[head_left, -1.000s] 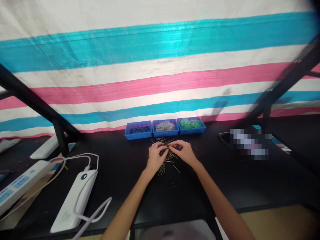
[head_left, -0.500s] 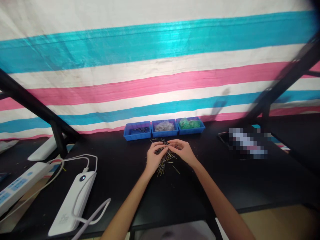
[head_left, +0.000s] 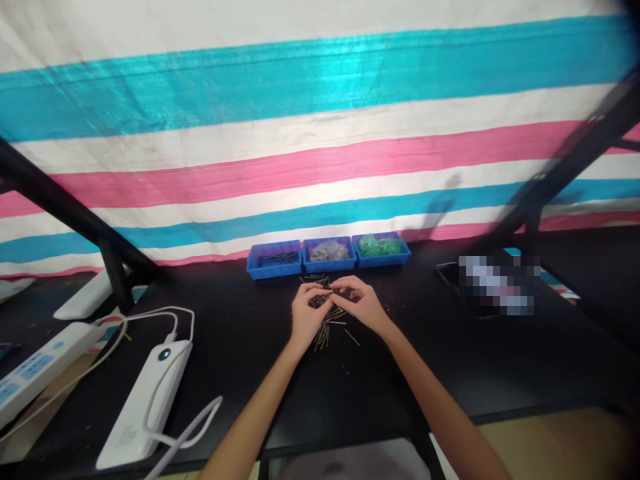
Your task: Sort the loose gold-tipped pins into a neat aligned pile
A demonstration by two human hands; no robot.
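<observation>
A loose heap of thin metal pins (head_left: 326, 328) lies on the black table (head_left: 280, 387) in front of three small blue trays. My left hand (head_left: 306, 312) and my right hand (head_left: 361, 303) sit over the heap, fingertips meeting above it. Both seem to pinch pins between thumb and finger, though the pins are too small to make out clearly. The left blue tray (head_left: 274, 259) holds a few pins, the middle tray (head_left: 329, 253) grey parts, the right tray (head_left: 381, 247) green parts.
A white power bank (head_left: 145, 403) with white cables lies at the near left, beside a white power strip (head_left: 35, 370). A dark flat object (head_left: 493, 283) rests at the right. Black frame bars slant on both sides; a striped tarp hangs behind.
Both hands have shifted slightly away from me over the pin heap, fingertips staying together. Nothing else on the table has moved.
</observation>
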